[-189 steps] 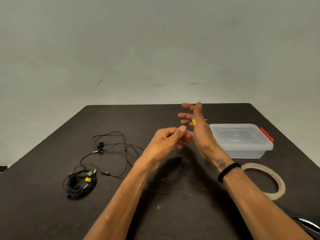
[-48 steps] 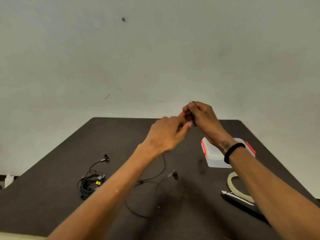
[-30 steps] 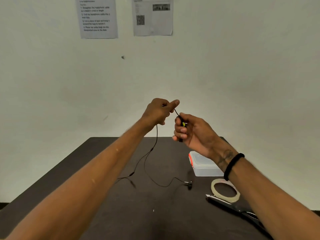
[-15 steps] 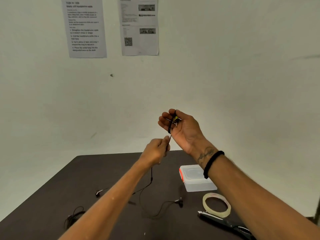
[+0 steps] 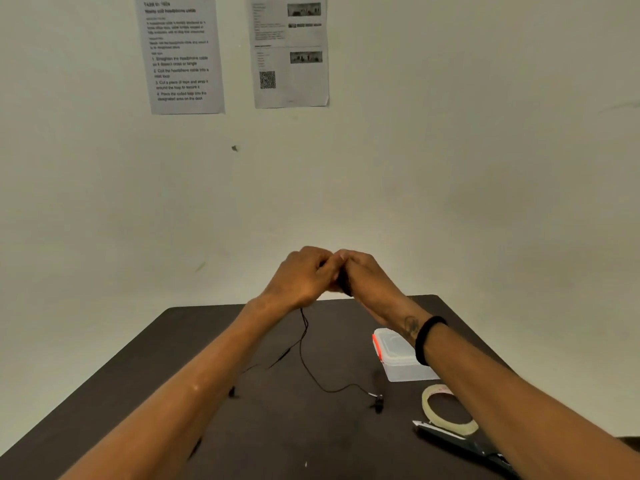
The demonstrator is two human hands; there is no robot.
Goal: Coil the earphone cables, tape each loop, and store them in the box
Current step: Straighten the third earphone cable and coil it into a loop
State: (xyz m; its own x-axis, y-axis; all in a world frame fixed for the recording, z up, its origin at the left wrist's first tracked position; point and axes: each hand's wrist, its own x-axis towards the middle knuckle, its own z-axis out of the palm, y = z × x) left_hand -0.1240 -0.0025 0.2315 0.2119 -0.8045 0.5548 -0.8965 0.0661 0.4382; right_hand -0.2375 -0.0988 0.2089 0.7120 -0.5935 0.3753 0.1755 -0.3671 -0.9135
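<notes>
While both hands pinch it, earphone cable dangles below.

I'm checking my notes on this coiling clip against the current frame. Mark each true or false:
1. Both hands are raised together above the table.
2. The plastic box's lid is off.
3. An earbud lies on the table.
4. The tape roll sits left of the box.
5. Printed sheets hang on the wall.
1. True: the left hand and right hand meet, holding the earphone cable.
2. False: the plastic box has its lid on.
3. True: an earbud rests on the table.
4. False: the tape roll lies nearer the camera, slightly right.
5. True: two printed sheets.
</notes>
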